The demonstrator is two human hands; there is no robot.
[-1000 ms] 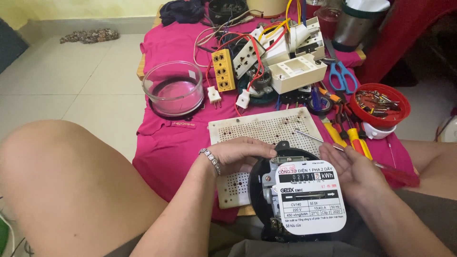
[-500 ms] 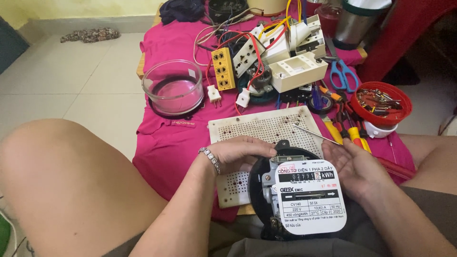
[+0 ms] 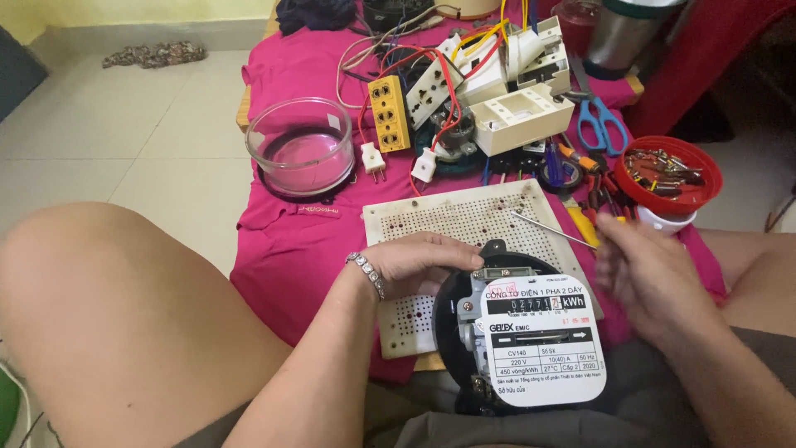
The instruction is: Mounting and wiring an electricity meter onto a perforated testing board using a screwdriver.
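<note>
Right hand off the meter, screwdriver in its grip

A second ago both our hands cupped the meter (image 3: pixel 531 348); now the right hand (image 3: pixel 655 278) has come off it and sits just beside its right edge, blurred, fingers closed round a thin screwdriver (image 3: pixel 551 230) pointing up-left over the pegboard (image 3: pixel 464 217). So we're going from holding to tool work, we reckon. Left hand (image 3: pixel 423 264) grips the meter's top-left rim, meter in our lap. Beyond the hands: pink cloth (image 3: pixel 290 241) with a glass bowl (image 3: pixel 300 148), sockets, scissors, a red tub; tiled floor left.
</note>
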